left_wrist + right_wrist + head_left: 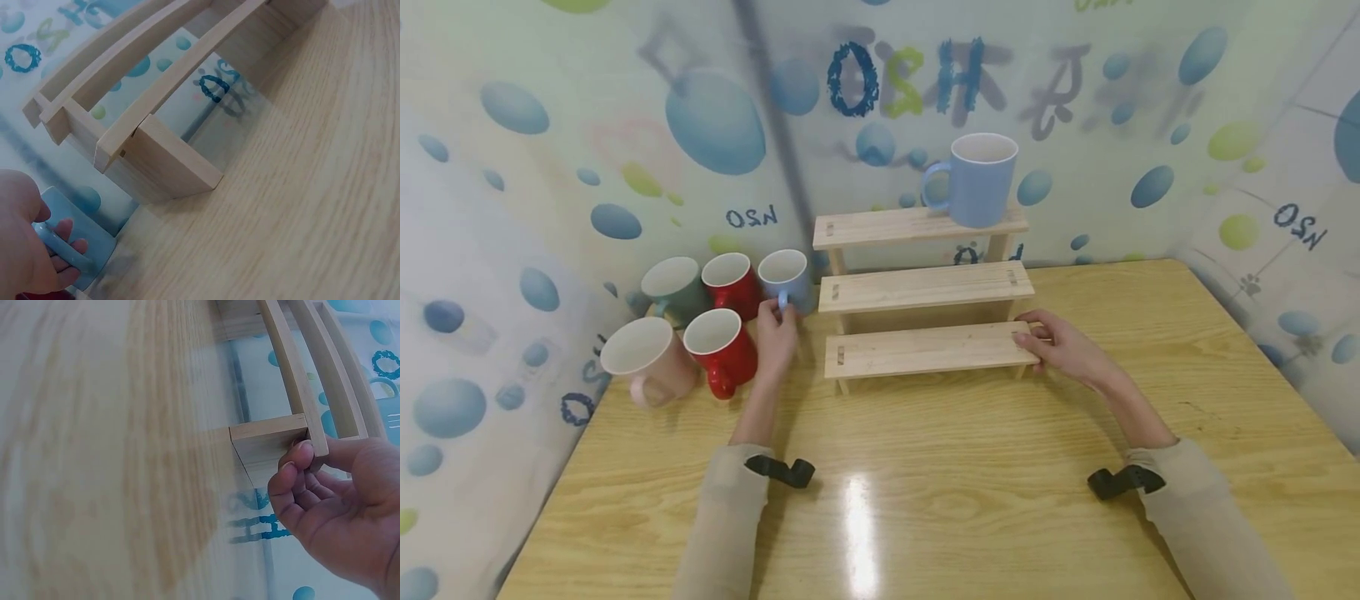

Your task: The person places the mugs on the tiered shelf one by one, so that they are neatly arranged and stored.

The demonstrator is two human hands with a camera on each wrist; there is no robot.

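Observation:
My left hand point(777, 340) grips the handle of a light blue mug point(790, 279) at the back left of the table; in the left wrist view its fingers curl through the blue handle point(62, 249). At the right end of a three-tier wooden rack point(925, 350), my right hand point(1063, 346) pinches the lowest shelf between thumb and fingers, as the right wrist view shows at the shelf end point(317, 440). Another light blue mug point(981, 183) stands upright on the top tier, its handle toward the left.
Left of the held mug stand two red mugs point(730, 283), a green mug point(673, 287) and a pink mug point(647, 358), close together. The wooden table point(940, 500) meets a patterned curtain point(647, 192) at the back and left.

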